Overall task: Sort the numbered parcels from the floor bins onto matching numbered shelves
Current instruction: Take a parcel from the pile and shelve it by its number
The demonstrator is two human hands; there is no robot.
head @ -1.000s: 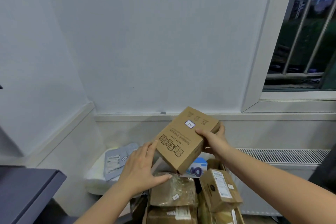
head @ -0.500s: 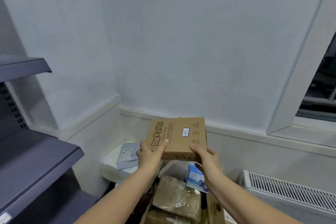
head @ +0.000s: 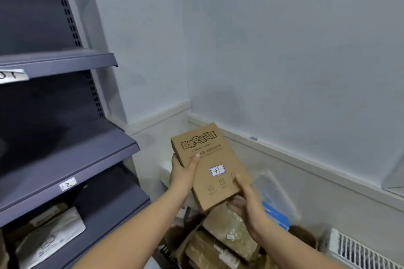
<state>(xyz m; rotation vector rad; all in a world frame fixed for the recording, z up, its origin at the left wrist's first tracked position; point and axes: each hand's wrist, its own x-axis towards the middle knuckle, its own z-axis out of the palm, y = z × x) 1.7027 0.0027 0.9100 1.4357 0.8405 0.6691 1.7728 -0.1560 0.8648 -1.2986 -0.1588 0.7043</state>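
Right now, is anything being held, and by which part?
Yes: a flat cardboard box labelled 07. The left hand grips its left long edge, thumb on the printed face; the right hand holds its lower right corner from beneath.

The white paper label point(head: 13, 76) on the front lip of the upper dark grey metal shelf point(head: 65, 62) is cut by the left edge, and its handwriting is smeared by blur. The small white tag point(head: 68, 184) on the shelf below carries marks too blurred to read. The left hand point(head: 183, 173) covers part of the near edge of the flat brown cardboard box point(head: 211, 165), and the right hand's point(head: 248, 205) fingers disappear beneath its lower corner. The floor bin's point(head: 310, 236) contents run off the bottom edge, as does the white ribbed radiator point(head: 358, 251) at the lower right. A silver-grey padded mailer point(head: 52, 238) on the lowest shelf is blurred, its label illegible.
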